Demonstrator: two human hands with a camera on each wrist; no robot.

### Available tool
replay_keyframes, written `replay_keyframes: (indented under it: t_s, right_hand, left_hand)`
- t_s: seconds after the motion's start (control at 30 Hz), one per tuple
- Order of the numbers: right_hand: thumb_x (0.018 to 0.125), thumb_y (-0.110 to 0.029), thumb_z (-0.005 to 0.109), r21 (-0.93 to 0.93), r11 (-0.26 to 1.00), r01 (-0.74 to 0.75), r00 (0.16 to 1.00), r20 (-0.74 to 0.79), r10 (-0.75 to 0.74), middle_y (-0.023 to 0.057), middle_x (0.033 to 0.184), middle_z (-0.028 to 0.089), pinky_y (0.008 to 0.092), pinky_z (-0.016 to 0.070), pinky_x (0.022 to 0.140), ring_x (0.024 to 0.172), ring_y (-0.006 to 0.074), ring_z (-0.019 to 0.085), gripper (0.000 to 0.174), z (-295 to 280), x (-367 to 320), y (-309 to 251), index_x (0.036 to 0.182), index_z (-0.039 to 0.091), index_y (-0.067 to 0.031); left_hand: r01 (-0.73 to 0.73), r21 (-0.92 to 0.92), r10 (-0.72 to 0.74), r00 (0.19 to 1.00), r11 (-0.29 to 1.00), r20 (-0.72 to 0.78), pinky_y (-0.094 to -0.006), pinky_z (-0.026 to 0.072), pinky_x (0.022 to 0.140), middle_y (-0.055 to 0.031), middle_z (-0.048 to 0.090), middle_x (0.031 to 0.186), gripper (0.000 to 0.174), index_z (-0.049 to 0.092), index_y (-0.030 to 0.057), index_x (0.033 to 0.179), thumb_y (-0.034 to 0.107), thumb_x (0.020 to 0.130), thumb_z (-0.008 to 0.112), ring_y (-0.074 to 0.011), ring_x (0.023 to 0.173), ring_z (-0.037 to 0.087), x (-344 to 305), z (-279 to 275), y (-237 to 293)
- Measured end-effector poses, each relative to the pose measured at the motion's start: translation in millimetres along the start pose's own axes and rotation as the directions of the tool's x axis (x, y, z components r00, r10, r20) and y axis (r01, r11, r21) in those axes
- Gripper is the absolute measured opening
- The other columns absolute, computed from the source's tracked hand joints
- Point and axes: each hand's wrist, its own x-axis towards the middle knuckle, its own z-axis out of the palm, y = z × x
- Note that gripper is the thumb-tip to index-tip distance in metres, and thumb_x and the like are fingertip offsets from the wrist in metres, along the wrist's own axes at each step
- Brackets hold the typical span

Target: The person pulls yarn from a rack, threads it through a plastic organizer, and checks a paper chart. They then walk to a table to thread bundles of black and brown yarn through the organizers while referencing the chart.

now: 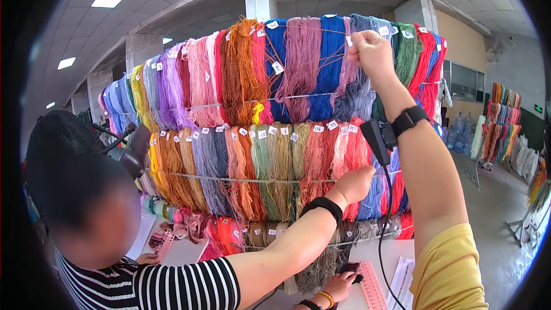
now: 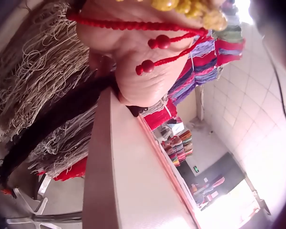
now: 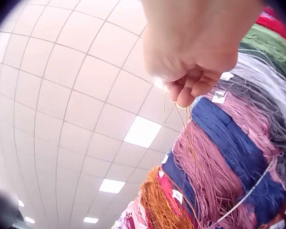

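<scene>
A rack of hanging skeins (image 1: 264, 161) fills most of the view, its rows packed with tagged yarn in many colours. In front of it, a person in a striped shirt (image 1: 183, 281) reaches a bare arm to the reddish skeins in the middle row. Below lies a white tabletop (image 1: 396, 248) with a pink perforated strip (image 1: 372, 287) along it. The left hand (image 1: 340, 288) rests on a dark yarn bundle (image 2: 52, 112) at the tabletop's edge, part of which hangs down beside the grey-beige skeins; whether its fingers close round the bundle I cannot tell. The right hand (image 1: 374, 56) is raised at the upper row, fingers curled together, pinching thin orange-brown strands (image 3: 163, 129) by the fingertips. These stretch across the blue and mauve skeins towards the orange-brown skein (image 1: 238, 74). The work looks partway along: the strands are drawn out to the side but seem not yet free of the rack, and the dark bundle is already at the tabletop. Small white paper tags (image 1: 278, 68) mark the skeins.
</scene>
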Motion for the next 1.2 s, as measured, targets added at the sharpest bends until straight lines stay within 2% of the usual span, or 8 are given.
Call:
replay_keyframes:
  t_s: [0.17, 0.5, 0.73, 0.87, 1.0, 1.07, 1.13, 1.2]
  right_hand:
    - [0.087, -0.019, 0.055, 0.051, 0.998, -0.047, 0.996, -0.076, 0.051, 0.0027, 0.062, 0.056, 0.0222, 0.0398, 0.046, 0.050, 0.0089, 0.052, 0.018, -44, -8, -5, 0.085, 0.058, -0.0015]
    - [0.087, -0.024, 0.057, -0.149, 0.989, -0.013, 0.956, -0.291, -0.031, -0.0008, 0.063, 0.053, 0.0210, 0.0390, 0.047, 0.052, 0.0069, 0.050, 0.019, -191, -15, -15, 0.086, 0.061, -0.0049]
    - [0.090, -0.021, 0.054, -0.200, 0.979, -0.045, 0.911, -0.409, -0.042, -0.0029, 0.063, 0.052, 0.0178, 0.0365, 0.046, 0.051, 0.0042, 0.048, 0.016, -335, -42, -31, 0.090, 0.060, -0.0061]
    - [0.089, -0.022, 0.055, -0.219, 0.973, -0.079, 0.893, -0.449, -0.028, -0.0028, 0.063, 0.053, 0.0167, 0.0365, 0.047, 0.052, 0.0035, 0.049, 0.016, -379, -64, -57, 0.088, 0.060, -0.0060]
    - [0.089, -0.021, 0.056, -0.225, 0.972, -0.063, 0.885, -0.463, -0.050, -0.0026, 0.064, 0.053, 0.0166, 0.0371, 0.048, 0.054, 0.0035, 0.050, 0.016, -374, -88, -96, 0.087, 0.059, -0.0056]
    - [0.088, -0.021, 0.056, -0.239, 0.971, -0.033, 0.905, -0.419, -0.073, -0.0025, 0.065, 0.054, 0.0170, 0.0375, 0.048, 0.055, 0.0038, 0.051, 0.016, -372, -97, -107, 0.086, 0.059, -0.0055]
    - [0.089, -0.020, 0.055, -0.135, 0.991, -0.022, 0.913, -0.406, -0.035, -0.0019, 0.065, 0.054, 0.0174, 0.0378, 0.048, 0.054, 0.0056, 0.051, 0.014, -378, -106, -118, 0.086, 0.057, -0.0059]
    - [0.090, -0.019, 0.054, -0.060, 0.998, -0.023, 0.910, -0.415, -0.004, -0.0014, 0.065, 0.054, 0.0177, 0.0380, 0.048, 0.054, 0.0066, 0.052, 0.014, -382, -118, -130, 0.086, 0.056, -0.0061]
  left_hand:
    - [-0.001, 0.033, 0.003, 0.999, 0.999, -0.047, -0.0437, 0.0444, 0.074, -0.0024, 0.050, 0.120, 0.046, 0.046, 0.0145, 0.126, 0.015, 0.080, 0.049, -0.0272, 0.090, 0.055, -2, -8, 5]
    - [0.143, 0.025, -0.136, 0.975, 0.989, -0.176, -0.0454, 0.0414, 0.079, -0.0044, 0.047, 0.121, 0.046, 0.051, 0.0188, 0.118, 0.019, 0.072, 0.058, -0.0277, 0.098, 0.050, -5, -20, 18]
    - [0.095, 0.012, -0.088, 0.956, 0.995, -0.281, -0.0457, 0.0419, 0.078, -0.0077, 0.047, 0.119, 0.044, 0.053, 0.0156, 0.113, 0.022, 0.070, 0.059, -0.0307, 0.096, 0.051, -11, -28, 31]
    - [-0.016, -0.015, 0.009, 0.934, 1.000, -0.356, -0.0458, 0.0421, 0.078, -0.0074, 0.049, 0.117, 0.042, 0.055, 0.0141, 0.110, 0.020, 0.069, 0.061, -0.0304, 0.096, 0.052, -13, -29, 39]
    - [-0.307, -0.095, 0.213, 0.820, 0.947, -0.532, -0.0454, 0.0411, 0.083, -0.0135, 0.053, 0.110, 0.037, 0.056, 0.0082, 0.107, 0.012, 0.070, 0.060, -0.0325, 0.097, 0.052, 12, -89, 67]
    - [-0.431, 0.026, 0.336, 0.661, 0.902, -0.671, -0.0424, 0.0412, 0.085, -0.0167, 0.054, 0.108, 0.035, 0.056, 0.0045, 0.107, 0.009, 0.072, 0.059, -0.0332, 0.098, 0.052, 24, -162, 104]
    - [-0.407, 0.153, 0.369, 0.530, 0.901, -0.763, -0.0395, 0.0420, 0.085, -0.0170, 0.054, 0.109, 0.036, 0.054, 0.0018, 0.108, 0.007, 0.073, 0.059, -0.0337, 0.098, 0.053, 34, -223, 133]
    - [-0.508, 0.075, 0.325, 0.424, 0.858, -0.845, -0.0344, 0.0441, 0.082, -0.0146, 0.056, 0.105, 0.033, 0.053, -0.0002, 0.109, 0.002, 0.077, 0.057, -0.0267, 0.093, 0.055, 47, -257, 139]
